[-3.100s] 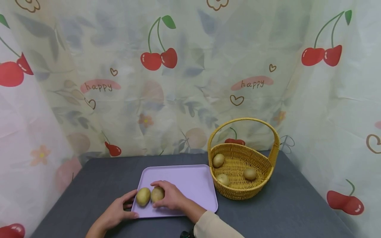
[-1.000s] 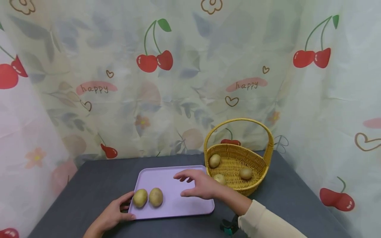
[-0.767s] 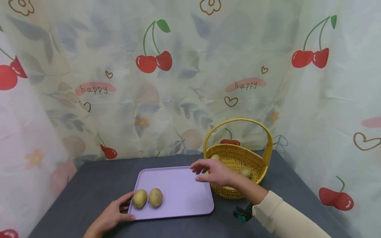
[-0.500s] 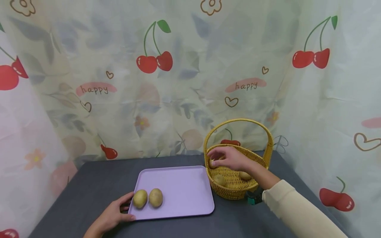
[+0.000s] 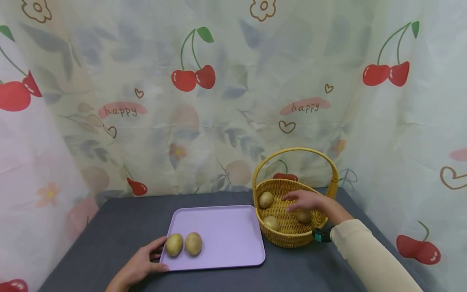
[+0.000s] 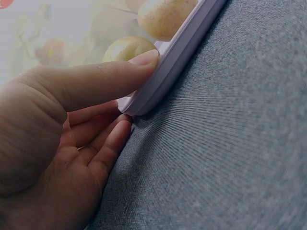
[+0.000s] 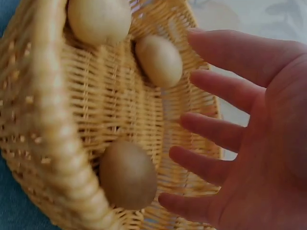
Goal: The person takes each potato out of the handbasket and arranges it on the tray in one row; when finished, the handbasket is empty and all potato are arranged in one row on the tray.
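Note:
My left hand [image 5: 140,263] grips the front left corner of a lilac tray [image 5: 230,235]; in the left wrist view the thumb [image 6: 115,79] lies along its rim and the fingers sit at the corner. Two potatoes, a left one [image 5: 174,245] and a right one [image 5: 193,243], lie side by side on the tray near that hand. Over the wicker basket [image 5: 292,241] hovers my right hand [image 5: 306,200], fingers spread and holding nothing. Inside the basket are three potatoes: one at the back left [image 5: 266,200], one at the front left [image 5: 271,223], and a browner one [image 7: 128,175] partly below the hand.
The basket's tall arched handle [image 5: 295,149] rises above its bowl, and its left side stands against the tray's right end. A dark grey cloth [image 5: 138,219] covers the table. Behind hangs a cherry-print curtain [image 5: 226,105].
My right hand has let go of the right potato on the tray, moved right into the space over the basket, and passed from its left side toward the browner potato. My left hand stays put.

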Action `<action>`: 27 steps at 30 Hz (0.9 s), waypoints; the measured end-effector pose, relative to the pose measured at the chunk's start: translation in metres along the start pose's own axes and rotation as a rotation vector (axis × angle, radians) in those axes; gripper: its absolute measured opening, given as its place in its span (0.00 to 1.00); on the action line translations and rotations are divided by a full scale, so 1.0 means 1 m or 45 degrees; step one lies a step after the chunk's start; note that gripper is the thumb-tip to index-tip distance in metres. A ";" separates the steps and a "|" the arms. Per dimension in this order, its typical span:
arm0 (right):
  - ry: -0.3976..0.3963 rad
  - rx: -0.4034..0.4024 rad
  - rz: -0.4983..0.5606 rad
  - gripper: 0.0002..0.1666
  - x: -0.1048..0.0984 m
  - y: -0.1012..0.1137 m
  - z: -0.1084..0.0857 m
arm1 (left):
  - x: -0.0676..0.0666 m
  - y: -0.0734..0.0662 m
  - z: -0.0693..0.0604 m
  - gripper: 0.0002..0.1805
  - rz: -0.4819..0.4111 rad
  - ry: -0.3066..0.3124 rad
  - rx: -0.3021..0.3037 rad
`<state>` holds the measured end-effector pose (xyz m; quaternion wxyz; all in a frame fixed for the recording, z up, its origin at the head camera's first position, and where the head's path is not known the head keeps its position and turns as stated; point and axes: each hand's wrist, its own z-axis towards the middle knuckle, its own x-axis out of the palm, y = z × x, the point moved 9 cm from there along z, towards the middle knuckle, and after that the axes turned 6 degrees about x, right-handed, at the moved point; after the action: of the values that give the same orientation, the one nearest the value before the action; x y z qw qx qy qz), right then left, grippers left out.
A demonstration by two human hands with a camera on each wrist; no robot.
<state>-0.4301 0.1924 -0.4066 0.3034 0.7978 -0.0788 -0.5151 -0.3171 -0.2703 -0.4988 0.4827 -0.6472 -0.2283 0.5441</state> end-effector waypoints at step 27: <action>0.004 0.087 -0.161 0.24 0.014 -0.031 -0.004 | -0.001 -0.001 -0.001 0.47 0.002 -0.019 0.008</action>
<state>-0.4262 0.2124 -0.4335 0.2431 0.8118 -0.0453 -0.5290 -0.3165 -0.2715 -0.4977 0.4826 -0.6419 -0.2297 0.5498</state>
